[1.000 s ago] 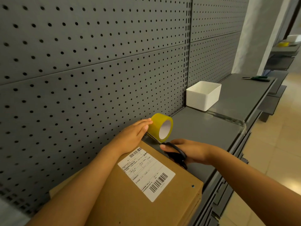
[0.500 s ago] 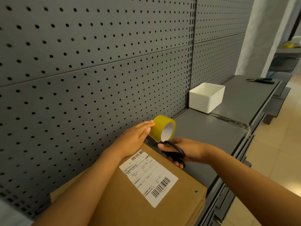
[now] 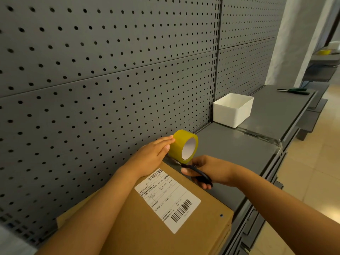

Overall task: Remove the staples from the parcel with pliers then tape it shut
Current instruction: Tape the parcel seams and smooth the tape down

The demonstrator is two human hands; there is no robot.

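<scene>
Our left hand [image 3: 152,155] lies with straight fingers [image 3: 165,142] pressed flat against the yellow tape roll [image 3: 184,146], which stands on edge at the far end of the parcel [image 3: 147,227], its white core facing right. Our right hand [image 3: 211,172] has its fingers curled through the black handles of the scissors [image 3: 200,176], gripping them; the blades point left under the roll, just past our left fingertips, where a strip of tape seems to run down to the parcel's edge, though we cannot tell exactly. The parcel, a brown cardboard box with a white shipping label [image 3: 167,199] on top, lies beneath both wrists on the grey shelf [image 3: 239,153]. Beyond our fingers, further along the shelf against the pegboard wall [image 3: 110,80], stands a white bin [image 3: 232,110]; we cannot see anything inside it. Well beyond that, at the far end, lie the green-handled pliers [image 3: 294,91].
</scene>
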